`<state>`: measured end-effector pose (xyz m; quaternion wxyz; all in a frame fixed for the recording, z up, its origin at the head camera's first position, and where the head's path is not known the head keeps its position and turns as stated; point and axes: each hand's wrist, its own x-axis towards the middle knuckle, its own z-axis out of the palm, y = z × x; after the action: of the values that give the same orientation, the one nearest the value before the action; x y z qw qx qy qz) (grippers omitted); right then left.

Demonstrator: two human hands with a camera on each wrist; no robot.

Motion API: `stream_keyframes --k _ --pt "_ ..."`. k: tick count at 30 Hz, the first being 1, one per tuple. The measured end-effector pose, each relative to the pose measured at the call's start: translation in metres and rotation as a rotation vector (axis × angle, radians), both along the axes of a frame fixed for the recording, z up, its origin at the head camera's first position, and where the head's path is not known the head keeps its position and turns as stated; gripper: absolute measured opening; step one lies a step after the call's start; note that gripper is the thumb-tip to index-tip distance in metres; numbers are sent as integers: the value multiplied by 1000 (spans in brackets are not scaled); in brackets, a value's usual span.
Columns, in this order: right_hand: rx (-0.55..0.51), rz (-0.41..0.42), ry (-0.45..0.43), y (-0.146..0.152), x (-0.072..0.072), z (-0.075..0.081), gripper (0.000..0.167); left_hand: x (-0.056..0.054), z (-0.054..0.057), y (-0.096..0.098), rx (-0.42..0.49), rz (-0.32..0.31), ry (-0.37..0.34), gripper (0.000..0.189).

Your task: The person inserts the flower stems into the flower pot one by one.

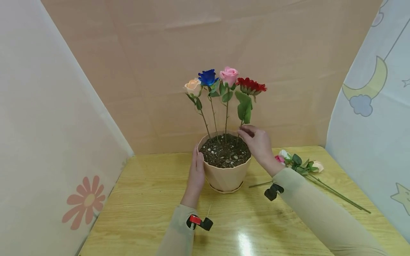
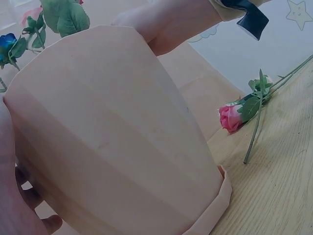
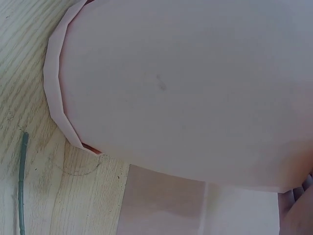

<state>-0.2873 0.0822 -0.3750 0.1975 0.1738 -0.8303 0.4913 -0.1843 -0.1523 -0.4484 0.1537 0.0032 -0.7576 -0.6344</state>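
A peach-coloured flowerpot (image 1: 225, 177) full of dark soil (image 1: 221, 154) stands on its saucer (image 1: 225, 191). My left hand (image 1: 196, 172) holds the pot's left side, thumb near the rim. With thumb and fingertips, my right hand (image 1: 258, 142) pinches the stem of a red daisy-like flower (image 1: 251, 86) just above the soil at the right. Upright in the soil beside it are a pink rose (image 1: 229, 76), a blue rose (image 1: 208, 77) and a peach rose (image 1: 193, 87). In the right wrist view the pot wall (image 3: 181, 93) hides most of the right hand.
Several cut flowers lie on the wooden table (image 1: 147, 199) to the right, among them a deep pink rose (image 2: 231, 117) and a pale peach rose (image 1: 317, 166). Their long stems (image 1: 342, 196) reach toward the right edge. A plain backdrop (image 1: 153, 89) rises close behind the pot.
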Motion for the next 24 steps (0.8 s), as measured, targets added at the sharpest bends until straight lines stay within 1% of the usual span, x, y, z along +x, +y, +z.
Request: stream_keyframes --k 3,7,10,14,19,24 --pt "15 -5 -23 2 1 2 34 -1 -1 0 -9 3 -4 64" --pt "11 12 -71 8 6 4 41 -2 -2 0 -12 3 -3 64" --pt "-1 33 -91 16 10 4 43 -1 -2 0 -5 0 -2 64" --pt "4 37 -101 32 17 3 43 -1 -2 0 5 -8 -11 66" --pt "36 6 -117 54 28 2 46 0 -2 0 14 -20 -13 67" --pt "86 -29 -126 77 41 1 48 -1 0 -1 15 -19 -12 67"
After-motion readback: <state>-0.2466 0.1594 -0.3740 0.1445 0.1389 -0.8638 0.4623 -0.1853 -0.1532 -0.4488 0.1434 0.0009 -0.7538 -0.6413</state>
